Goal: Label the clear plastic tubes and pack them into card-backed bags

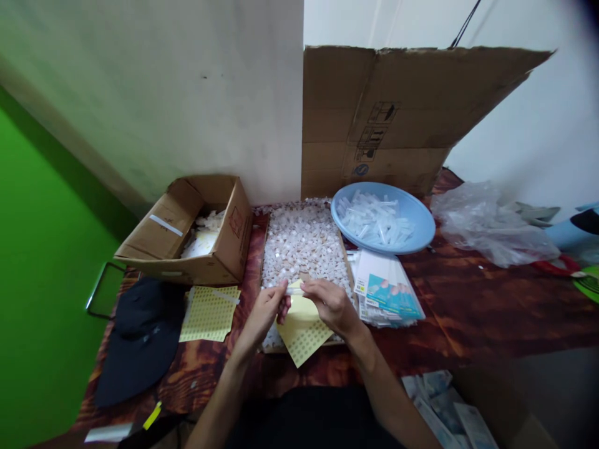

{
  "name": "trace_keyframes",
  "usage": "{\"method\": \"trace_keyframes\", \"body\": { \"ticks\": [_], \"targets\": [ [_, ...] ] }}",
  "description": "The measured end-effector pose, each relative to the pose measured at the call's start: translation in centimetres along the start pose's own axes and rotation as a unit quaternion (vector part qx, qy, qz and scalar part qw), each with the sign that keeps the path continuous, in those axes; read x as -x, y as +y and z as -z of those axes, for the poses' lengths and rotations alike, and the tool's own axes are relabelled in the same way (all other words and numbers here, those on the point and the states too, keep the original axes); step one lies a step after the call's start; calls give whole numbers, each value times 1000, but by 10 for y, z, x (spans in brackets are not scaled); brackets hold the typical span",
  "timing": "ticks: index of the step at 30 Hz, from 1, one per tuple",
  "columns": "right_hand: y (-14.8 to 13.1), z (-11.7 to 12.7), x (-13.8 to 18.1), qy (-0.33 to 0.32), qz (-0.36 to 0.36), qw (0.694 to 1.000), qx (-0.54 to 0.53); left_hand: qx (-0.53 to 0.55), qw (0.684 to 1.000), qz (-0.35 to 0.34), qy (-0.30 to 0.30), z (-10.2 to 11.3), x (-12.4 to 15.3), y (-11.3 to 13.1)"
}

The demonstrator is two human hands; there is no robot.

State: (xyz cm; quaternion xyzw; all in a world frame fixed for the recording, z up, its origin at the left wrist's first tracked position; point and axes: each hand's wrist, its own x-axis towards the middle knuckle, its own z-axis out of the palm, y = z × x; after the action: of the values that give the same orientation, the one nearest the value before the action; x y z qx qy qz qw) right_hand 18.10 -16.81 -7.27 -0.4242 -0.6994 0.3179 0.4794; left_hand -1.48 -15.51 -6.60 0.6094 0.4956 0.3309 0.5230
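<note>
Between my two hands is a small clear plastic tube (294,291), lying level. My left hand (271,305) pinches its left end, and my right hand (331,304) has thumb and fingers closed at its right end. Just below them a yellow sheet of round stickers (305,337) slants over the near end of a shallow tray; whether a finger also touches this sheet I cannot tell. The tray holds a thick layer of small whitish plastic pieces (304,243). A light-blue basin (423,224) with many similar clear tubes (374,215) stands beyond my right hand.
Left stands an open cardboard box (224,265) with papers inside. Near it are more sticker sheets (210,315) and a black cap (143,333). Printed packets (393,290) lie below the basin, with a clear plastic bag (491,221) farther right. A large cardboard panel (402,118) leans behind.
</note>
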Motion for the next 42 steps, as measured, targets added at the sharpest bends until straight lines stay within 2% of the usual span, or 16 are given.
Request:
{"method": "trace_keyframes", "body": {
  "ticks": [5,10,13,15,17,20,24,28,30,33,35,42],
  "targets": [
    [-5,-6,7,10,-107,994,-27,-92,989,-116,12,10,5,3],
    [1,-16,13,46,-201,973,-101,-171,961,-216,2,10,5,-10],
    [0,-8,14,130,-216,961,-110,-209,952,-226,10,-2,6,-26],
    [-5,2,14,193,-190,957,-102,-260,941,-218,3,-10,7,-38],
    [-10,11,14,224,-154,957,-105,-309,929,-205,-11,-15,7,-49],
    [-11,18,13,171,-159,970,-70,-317,930,-185,-8,-12,3,-54],
    [-1,19,12,89,-192,977,12,-295,938,-183,-3,4,-3,-39],
    [7,14,10,-7,-207,978,-9,-275,940,-199,-20,16,-4,-19],
    [7,10,9,-38,-206,977,-36,-292,927,-234,10,17,-4,-12],
    [4,4,8,-46,-206,975,-71,-328,890,-306,82,12,-3,-4],
    [1,1,7,-41,-202,975,-85,-323,882,-329,94,6,-1,-1],
    [-4,-1,5,-18,-160,985,-63,-205,923,-309,102,-9,2,-5]
  ]
}}
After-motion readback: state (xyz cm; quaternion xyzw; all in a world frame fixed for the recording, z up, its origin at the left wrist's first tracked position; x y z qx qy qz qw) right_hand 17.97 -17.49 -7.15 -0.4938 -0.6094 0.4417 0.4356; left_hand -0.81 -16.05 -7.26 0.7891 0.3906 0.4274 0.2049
